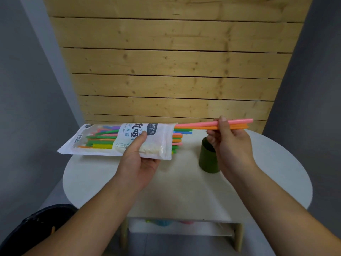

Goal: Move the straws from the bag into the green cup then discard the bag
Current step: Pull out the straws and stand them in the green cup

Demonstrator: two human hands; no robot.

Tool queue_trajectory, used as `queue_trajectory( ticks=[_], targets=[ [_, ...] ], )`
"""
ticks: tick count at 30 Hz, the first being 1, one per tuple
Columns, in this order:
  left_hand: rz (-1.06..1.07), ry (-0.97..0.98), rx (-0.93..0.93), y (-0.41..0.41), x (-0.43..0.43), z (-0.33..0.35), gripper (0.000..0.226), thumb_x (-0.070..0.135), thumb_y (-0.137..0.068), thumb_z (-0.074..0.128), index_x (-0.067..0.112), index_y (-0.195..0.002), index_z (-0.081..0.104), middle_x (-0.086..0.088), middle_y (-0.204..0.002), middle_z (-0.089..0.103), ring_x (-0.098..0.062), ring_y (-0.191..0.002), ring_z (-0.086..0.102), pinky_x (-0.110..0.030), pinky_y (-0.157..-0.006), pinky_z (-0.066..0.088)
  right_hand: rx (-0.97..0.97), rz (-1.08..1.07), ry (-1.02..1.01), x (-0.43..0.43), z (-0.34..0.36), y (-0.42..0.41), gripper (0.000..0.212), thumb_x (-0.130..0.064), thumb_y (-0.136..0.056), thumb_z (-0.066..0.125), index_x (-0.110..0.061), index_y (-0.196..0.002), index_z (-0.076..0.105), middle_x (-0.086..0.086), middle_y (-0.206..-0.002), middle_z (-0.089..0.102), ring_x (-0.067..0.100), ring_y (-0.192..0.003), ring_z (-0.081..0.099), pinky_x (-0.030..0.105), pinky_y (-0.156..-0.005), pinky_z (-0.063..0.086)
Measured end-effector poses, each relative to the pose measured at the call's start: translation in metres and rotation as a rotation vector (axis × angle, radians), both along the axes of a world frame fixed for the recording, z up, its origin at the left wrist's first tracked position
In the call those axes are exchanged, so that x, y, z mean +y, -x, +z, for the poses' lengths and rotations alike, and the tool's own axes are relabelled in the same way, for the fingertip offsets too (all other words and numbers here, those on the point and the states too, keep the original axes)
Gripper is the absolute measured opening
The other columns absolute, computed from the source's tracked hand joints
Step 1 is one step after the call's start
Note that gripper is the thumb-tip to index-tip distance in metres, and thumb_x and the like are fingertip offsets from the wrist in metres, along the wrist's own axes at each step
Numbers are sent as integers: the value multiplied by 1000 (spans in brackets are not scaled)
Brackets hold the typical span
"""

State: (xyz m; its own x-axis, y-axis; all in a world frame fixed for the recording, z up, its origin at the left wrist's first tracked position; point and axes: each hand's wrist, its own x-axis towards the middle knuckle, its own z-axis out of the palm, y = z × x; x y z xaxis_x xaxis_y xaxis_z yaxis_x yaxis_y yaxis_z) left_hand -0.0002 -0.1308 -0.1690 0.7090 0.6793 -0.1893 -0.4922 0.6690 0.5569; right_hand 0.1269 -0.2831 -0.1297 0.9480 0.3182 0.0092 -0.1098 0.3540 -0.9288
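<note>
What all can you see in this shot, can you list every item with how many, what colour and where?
bag: one, white with print, held above the table's left side, mouth to the right
straws in the bag: many, mixed colours, ends poking out of the mouth
pulled straws: two, pink and orange, drawn partway out, above the cup
green cup: one, dark green, upright on the table, right of centre
table: one, white, round
wooden panel: one, pale slats, behind the table
bin: one, black, lower left
shelf: one, white, under the tabletop, blurred items on it
left hand: grips the bag
right hand: pinches the pulled straws
</note>
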Motion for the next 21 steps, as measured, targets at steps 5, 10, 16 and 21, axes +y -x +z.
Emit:
queue_trajectory(
  ticks=[5,10,16,21],
  targets=[
    [58,59,26,-2,5,-1,34,10,-89,74,18,-121,65,-6,-107,81,-22,-94,79,-43,-70,66,-36,-109,3,-22,5,-16,25,-36,-99,58,-14,-92,68,-7,-57,69,6,-58,68,25,-70,59],
    [55,51,51,-8,4,-7,25,10,-91,72,18,-115,66,-4,-101,82,-21,-88,80,-39,-62,64,-111,-218,21,-52,4,-35,25,-35,-99,58,-13,-94,68,-7,-61,68,7,-61,67,23,-68,56],
    [50,62,54,-17,2,-11,28,9,-91,73,17,-116,64,-6,-102,82,-22,-89,80,-40,-62,65,-165,-339,13,-100,3,-57,26,-36,-98,58,-15,-84,65,-8,-62,65,9,-64,65,21,-67,56],
    [36,71,60,-26,-5,-16,31,9,-91,73,16,-120,65,-6,-108,81,-23,-95,79,-44,-70,66,-184,-406,40,-125,-1,-67,25,-36,-98,58,-16,-84,64,-3,-67,62,11,-63,64,23,-68,57]
  ],
)
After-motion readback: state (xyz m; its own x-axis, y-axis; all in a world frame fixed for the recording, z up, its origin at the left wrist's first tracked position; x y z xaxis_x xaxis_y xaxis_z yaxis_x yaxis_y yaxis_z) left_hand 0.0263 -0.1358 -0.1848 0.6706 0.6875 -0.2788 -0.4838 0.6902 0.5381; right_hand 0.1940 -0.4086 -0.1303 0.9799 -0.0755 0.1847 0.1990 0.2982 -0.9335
